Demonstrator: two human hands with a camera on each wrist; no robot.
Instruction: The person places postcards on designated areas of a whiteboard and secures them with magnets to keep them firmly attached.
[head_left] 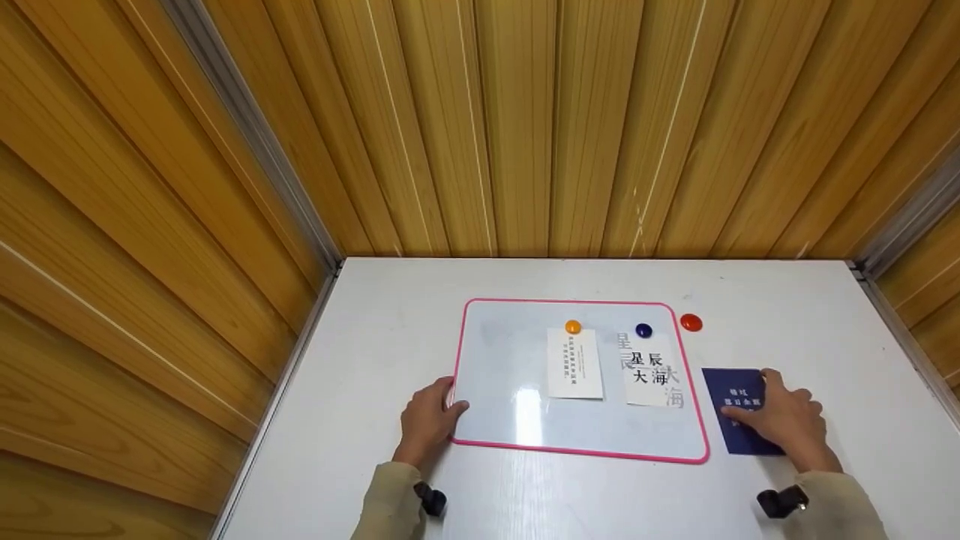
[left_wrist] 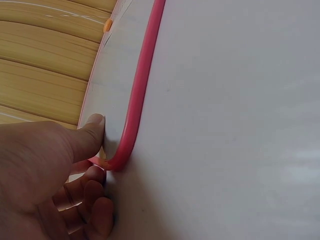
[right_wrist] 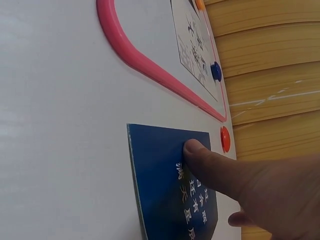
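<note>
A whiteboard (head_left: 499,375) with a pink rim lies on the table. My left hand (head_left: 429,421) grips its left edge near the lower corner, thumb on top and fingers at the rim. To the right of the board, my right hand (head_left: 795,420) holds a dark blue card (head_left: 739,441) with white characters, its thumb across the printed face (right_wrist: 157,165). The fingers at the card's far edge are mostly hidden in the right wrist view. On the board, an orange magnet (head_left: 573,326) sits at the top of one white card (head_left: 576,375), and a dark blue magnet (head_left: 643,330) at another (head_left: 646,394).
A red magnet (head_left: 691,322) lies on the white table (head_left: 375,330) just beyond the board's upper right corner. Wood-patterned panels (head_left: 517,150) rise behind the table and at both sides. Black devices (head_left: 780,501) are fixed at both sleeves.
</note>
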